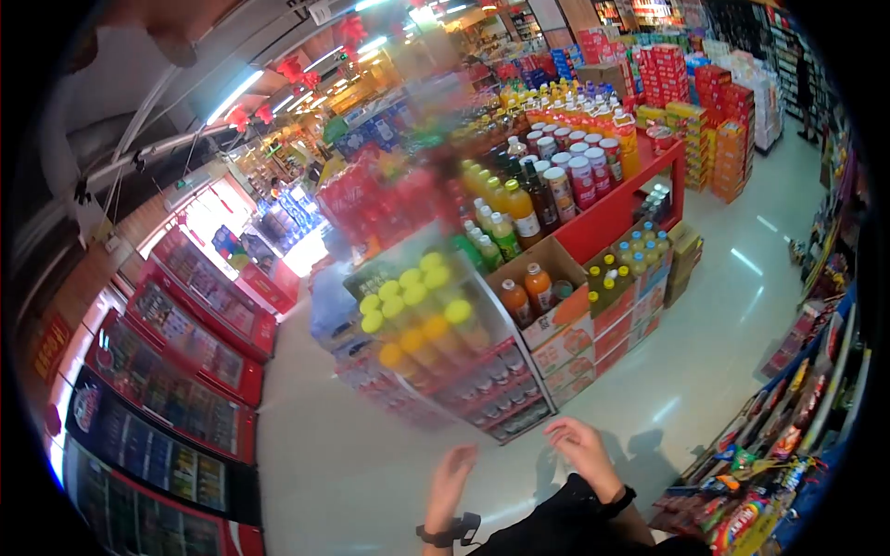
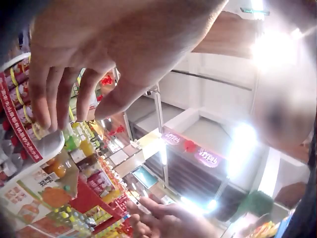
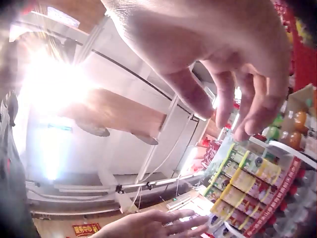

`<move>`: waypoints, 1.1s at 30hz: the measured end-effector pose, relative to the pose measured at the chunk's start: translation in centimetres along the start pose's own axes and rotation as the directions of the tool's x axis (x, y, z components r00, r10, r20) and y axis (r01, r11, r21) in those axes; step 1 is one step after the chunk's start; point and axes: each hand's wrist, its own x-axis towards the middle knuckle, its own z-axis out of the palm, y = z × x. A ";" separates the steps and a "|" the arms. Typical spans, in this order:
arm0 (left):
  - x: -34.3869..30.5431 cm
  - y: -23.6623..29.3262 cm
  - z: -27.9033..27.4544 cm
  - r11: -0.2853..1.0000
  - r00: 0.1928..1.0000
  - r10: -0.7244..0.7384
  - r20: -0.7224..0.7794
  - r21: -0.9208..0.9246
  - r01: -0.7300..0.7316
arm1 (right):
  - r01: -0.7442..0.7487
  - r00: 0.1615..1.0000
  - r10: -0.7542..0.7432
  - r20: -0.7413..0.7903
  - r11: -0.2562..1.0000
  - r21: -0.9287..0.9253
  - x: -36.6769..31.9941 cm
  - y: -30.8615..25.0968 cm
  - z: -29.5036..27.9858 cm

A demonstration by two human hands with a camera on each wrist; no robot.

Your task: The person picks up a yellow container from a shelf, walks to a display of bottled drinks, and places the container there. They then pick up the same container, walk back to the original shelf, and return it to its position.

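Note:
Both hands are held low in front of the body, apart from each other. In the head view the left hand (image 1: 451, 474) has loosely bent fingers with nothing between them. Beside it, the right hand (image 1: 584, 451) is likewise relaxed and holds nothing. Nearest beyond them stands a display of drink bottles with yellow caps (image 1: 408, 283), partly blurred. To its right, orange drink bottles (image 1: 538, 285) stand in an open cardboard box (image 1: 559, 322). The left wrist view shows the left hand (image 2: 114, 44) from close up, fingers hanging loosely; the right wrist view shows the right hand (image 3: 213, 44) the same way.
Red-framed drink coolers (image 1: 176, 385) line the left side. Snack shelves (image 1: 769, 463) run along the right, beside a pale tiled aisle (image 1: 714, 343). A red display stand (image 1: 593, 213) with many bottles and stacked cartons (image 1: 728, 157) stand farther back.

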 end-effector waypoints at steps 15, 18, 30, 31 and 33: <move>28.3 2.7 -5.8 0.999 0.965 0.043 0.258 0.006 -0.046 | 0.041 0.998 -0.044 -0.049 0.998 -0.055 23.1 2.1 7.6; 31.5 4.1 -5.9 1.000 0.971 0.020 0.238 0.002 -0.021 | 0.002 0.995 -0.014 -0.101 0.994 -0.113 25.4 1.7 9.3; 36.9 4.8 -7.8 0.946 0.845 0.200 0.496 0.127 -0.299 | -0.009 0.951 -0.005 -0.310 0.999 -0.042 29.6 6.8 14.1; 36.8 6.3 -8.3 0.992 0.793 -0.122 0.597 0.056 0.110 | 0.007 0.943 -0.042 -0.329 0.994 -0.106 29.6 7.2 14.4; 37.8 6.0 -8.5 0.994 0.733 -0.093 0.674 0.104 0.031 | -0.033 0.932 0.012 -0.363 0.998 -0.052 29.6 5.9 15.4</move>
